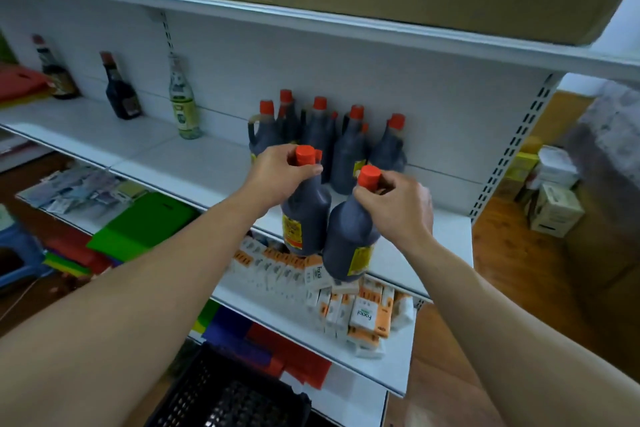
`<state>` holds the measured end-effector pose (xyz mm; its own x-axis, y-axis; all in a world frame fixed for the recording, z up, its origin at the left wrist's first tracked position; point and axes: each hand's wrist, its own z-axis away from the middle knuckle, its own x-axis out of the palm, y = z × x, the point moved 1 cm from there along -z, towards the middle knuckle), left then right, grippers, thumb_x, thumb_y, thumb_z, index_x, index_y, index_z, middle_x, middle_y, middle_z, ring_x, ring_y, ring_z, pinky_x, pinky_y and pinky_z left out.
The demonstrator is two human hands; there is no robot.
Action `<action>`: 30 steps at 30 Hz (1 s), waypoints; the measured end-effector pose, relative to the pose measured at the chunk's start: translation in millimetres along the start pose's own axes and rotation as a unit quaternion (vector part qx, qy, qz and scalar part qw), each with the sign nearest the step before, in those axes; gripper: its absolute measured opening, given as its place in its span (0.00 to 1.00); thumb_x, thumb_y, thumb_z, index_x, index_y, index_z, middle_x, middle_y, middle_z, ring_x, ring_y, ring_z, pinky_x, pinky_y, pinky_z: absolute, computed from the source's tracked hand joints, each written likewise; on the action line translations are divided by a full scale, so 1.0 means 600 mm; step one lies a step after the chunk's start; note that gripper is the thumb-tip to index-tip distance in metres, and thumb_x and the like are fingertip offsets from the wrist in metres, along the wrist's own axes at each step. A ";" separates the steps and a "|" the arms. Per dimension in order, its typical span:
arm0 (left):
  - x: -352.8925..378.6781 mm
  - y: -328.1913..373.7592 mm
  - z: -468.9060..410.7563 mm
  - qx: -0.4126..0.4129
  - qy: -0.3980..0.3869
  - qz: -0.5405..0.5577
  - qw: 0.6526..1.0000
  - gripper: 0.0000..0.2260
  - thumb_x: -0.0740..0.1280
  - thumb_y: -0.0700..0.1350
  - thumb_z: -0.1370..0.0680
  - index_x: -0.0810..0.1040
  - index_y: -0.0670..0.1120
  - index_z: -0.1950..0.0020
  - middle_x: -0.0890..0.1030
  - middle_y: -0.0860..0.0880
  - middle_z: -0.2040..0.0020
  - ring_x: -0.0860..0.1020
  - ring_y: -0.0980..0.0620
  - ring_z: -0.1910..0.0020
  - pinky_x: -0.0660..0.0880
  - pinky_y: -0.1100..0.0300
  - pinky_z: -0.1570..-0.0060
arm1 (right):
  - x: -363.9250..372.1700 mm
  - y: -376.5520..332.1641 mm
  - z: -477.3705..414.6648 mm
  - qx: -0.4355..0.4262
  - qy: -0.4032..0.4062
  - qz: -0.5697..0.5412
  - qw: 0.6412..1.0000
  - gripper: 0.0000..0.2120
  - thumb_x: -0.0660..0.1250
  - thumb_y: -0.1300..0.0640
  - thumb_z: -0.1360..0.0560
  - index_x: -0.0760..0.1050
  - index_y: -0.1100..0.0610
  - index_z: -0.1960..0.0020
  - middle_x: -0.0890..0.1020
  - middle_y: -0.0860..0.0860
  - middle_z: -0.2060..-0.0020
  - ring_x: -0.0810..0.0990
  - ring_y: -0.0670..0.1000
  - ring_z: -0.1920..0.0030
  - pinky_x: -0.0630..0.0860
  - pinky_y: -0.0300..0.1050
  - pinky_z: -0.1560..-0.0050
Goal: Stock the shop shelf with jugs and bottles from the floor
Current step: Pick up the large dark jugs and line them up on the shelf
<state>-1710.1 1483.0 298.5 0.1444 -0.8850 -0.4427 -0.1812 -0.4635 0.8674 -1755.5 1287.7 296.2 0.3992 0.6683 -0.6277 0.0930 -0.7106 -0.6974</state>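
Here, seen from the head camera, the left hand [277,172] grips the neck of one dark jug [306,215] and the right hand [398,204] another jug [349,236], both at the white shelf's [166,149] front edge, before a cluster of jugs [332,135]

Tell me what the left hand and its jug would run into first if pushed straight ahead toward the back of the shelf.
Most likely the cluster of dark red-capped jugs already standing at the back panel. The left hand grips its jug by the neck, directly in front of them. Depth from this view is hard to judge, so the gap is uncertain.
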 end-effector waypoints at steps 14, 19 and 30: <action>0.047 -0.062 -0.098 0.003 0.048 -0.026 0.999 0.18 0.71 0.55 0.30 0.78 0.52 0.42 0.83 0.54 0.53 0.80 0.50 0.48 0.76 0.54 0.46 | 0.109 0.045 -0.106 -0.001 0.023 -0.021 0.999 0.13 0.66 0.41 0.27 0.73 0.50 0.53 0.79 0.48 0.52 0.77 0.54 0.50 0.66 0.43 0.58; 0.060 -0.127 -0.058 -0.028 0.012 0.055 0.998 0.21 0.76 0.59 0.35 0.76 0.61 0.44 0.83 0.57 0.49 0.80 0.59 0.48 0.78 0.54 0.46 | 0.128 0.068 -0.079 0.013 -0.003 0.041 0.999 0.22 0.63 0.33 0.29 0.73 0.48 0.45 0.76 0.47 0.44 0.76 0.56 0.44 0.65 0.44 0.55; 0.034 -0.215 -0.053 0.012 -0.016 -0.017 1.000 0.44 0.79 0.58 0.37 0.62 0.54 0.25 0.72 0.53 0.33 0.74 0.52 0.36 0.75 0.50 0.41 | 0.137 0.032 -0.061 0.135 -0.102 0.097 0.981 0.31 0.58 0.27 0.30 0.63 0.43 0.34 0.78 0.52 0.37 0.76 0.61 0.38 0.69 0.52 0.44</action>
<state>-1653.1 1526.1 184.7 0.1204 -0.8698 -0.4785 -0.1999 -0.4934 0.8465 -1687.4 1320.8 244.2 0.1924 0.5759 -0.7945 -0.2218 -0.7632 -0.6069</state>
